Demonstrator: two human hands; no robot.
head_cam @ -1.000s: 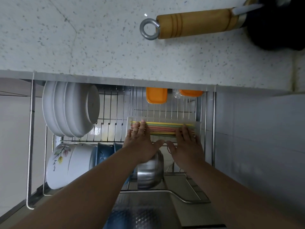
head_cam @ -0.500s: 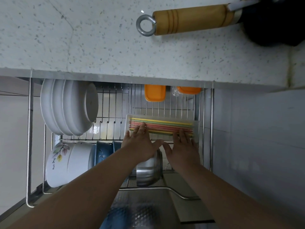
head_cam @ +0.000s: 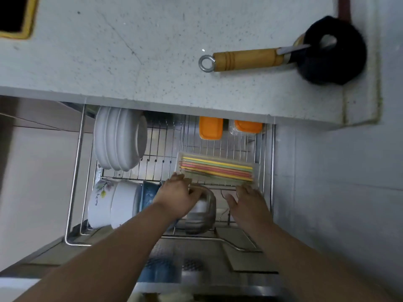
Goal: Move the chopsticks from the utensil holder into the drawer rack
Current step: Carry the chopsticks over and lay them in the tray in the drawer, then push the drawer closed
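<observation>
Lying side by side in a clear tray (head_cam: 258,168), the coloured chopsticks (head_cam: 217,170) sit inside the pulled-out wire drawer rack (head_cam: 165,136), toward its right half and just in front of two orange-lidded containers (head_cam: 211,128).

Half a second ago both hands rested on the near edge of the chopsticks, fingers laid across the sticks. Now both have drawn back toward the person. The left hand (head_cam: 178,194) sits just short of the tray's near left corner, its fingers (head_cam: 177,177) loosely spread and holding nothing; whether the tips still brush the tray cannot be told. The right hand (head_cam: 247,199) is at the tray's near right corner, fingers released and empty as well. The chopsticks themselves have not shifted in the tray.

Under the left hand lies a steel bowl (head_cam: 201,211) on its side, blurred. To the left stand a white floral bowl (head_cam: 100,201) and blue bowls (head_cam: 149,192), with a stack of white dishes (head_cam: 118,138) upright behind them.

The view has also tilted back: more of the speckled tabletop (head_cam: 152,51) shows now, including the wooden-handled pan (head_cam: 248,59) with its metal ring and its black body, and a dark yellow-edged shape at top left.
</observation>
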